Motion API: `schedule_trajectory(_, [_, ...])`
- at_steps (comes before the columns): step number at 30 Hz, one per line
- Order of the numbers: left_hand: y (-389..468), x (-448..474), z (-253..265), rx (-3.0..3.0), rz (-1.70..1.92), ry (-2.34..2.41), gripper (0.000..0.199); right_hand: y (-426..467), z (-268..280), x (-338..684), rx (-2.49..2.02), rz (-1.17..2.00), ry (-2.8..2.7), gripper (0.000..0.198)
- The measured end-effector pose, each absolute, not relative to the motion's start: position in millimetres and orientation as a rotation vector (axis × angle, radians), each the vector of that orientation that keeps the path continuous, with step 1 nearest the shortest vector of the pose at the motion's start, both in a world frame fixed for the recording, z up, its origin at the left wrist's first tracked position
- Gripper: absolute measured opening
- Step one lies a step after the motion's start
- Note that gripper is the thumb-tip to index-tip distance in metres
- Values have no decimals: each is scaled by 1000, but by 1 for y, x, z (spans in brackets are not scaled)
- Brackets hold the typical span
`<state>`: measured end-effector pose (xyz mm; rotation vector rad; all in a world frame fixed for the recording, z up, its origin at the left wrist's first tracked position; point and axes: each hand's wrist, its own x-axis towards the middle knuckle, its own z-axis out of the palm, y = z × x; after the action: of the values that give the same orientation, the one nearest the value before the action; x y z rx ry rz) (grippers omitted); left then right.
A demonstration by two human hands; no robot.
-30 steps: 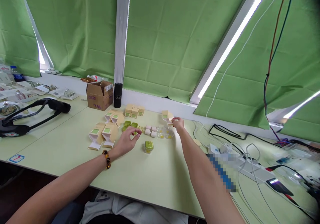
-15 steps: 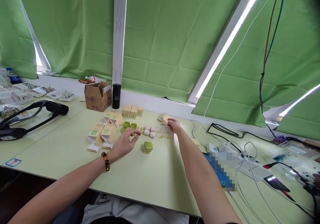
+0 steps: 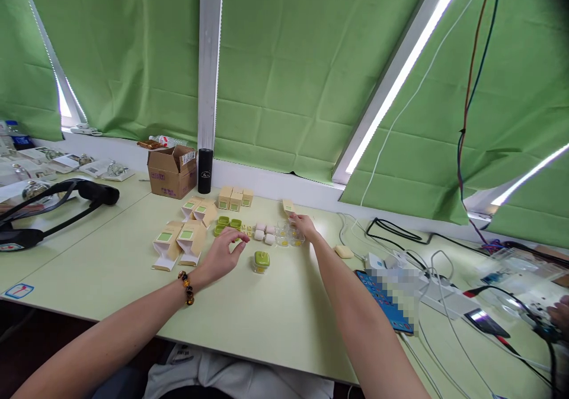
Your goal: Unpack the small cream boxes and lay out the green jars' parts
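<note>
My left hand (image 3: 226,251) hovers above the table with its fingers bent and apart, holding nothing. Close beyond it are small green square lids (image 3: 229,223). My right hand (image 3: 303,224) reaches to the back, its fingers closed at the lower edge of a small kraft cardboard box (image 3: 288,207). Clear little containers (image 3: 288,235) with yellow in them stand just under that hand, partly covered by it. Pale pink blocks (image 3: 264,233) sit to their left. Nearer me stands a clear square jar with a green lid (image 3: 262,260).
Open kraft boxes (image 3: 189,237) stand left of my left hand, with several closed ones (image 3: 235,198) behind. At the back are a brown carton (image 3: 171,171) and a black tumbler (image 3: 205,171). A phone (image 3: 383,301), cables and a power strip (image 3: 444,295) lie right.
The small box at my right hand has tipped from lying slanted to more upright, and the hand has moved slightly left. My left hand holds nearly the same pose.
</note>
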<state>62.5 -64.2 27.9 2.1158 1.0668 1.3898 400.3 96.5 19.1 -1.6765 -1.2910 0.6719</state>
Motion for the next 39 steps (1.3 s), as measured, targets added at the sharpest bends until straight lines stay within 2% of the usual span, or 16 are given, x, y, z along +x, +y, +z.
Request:
schedule_trajectory(6, [-67, 64, 29, 2113, 1379, 1064, 16, 94, 22, 398, -1712, 701, -1305, 41])
schedule_trajectory(12, [-67, 65, 29, 2129, 1367, 1057, 15, 89, 26, 391, -1720, 649, -1301, 35])
schedule_trajectory(21, [-66, 64, 25, 2169, 1316, 1053, 17, 58, 52, 381, -1527, 317, -1234, 21])
schedule_trajectory(26, [-69, 69, 20, 2329, 1123, 1016, 45, 22, 54, 345, -1382, 188, -1224, 24])
schedule_trajectory(30, [-67, 77, 20, 2417, 943, 1040, 59, -18, 42, 310, -1196, 269, -1278, 23])
schedule_trajectory(34, [-60, 89, 24, 2440, 919, 1011, 55, -46, 24, 289, -1174, 510, -1268, 31])
schedule_trajectory(39, [-56, 101, 26, 2303, 997, 1029, 25, -54, -7, 283, -1141, 716, -1259, 48])
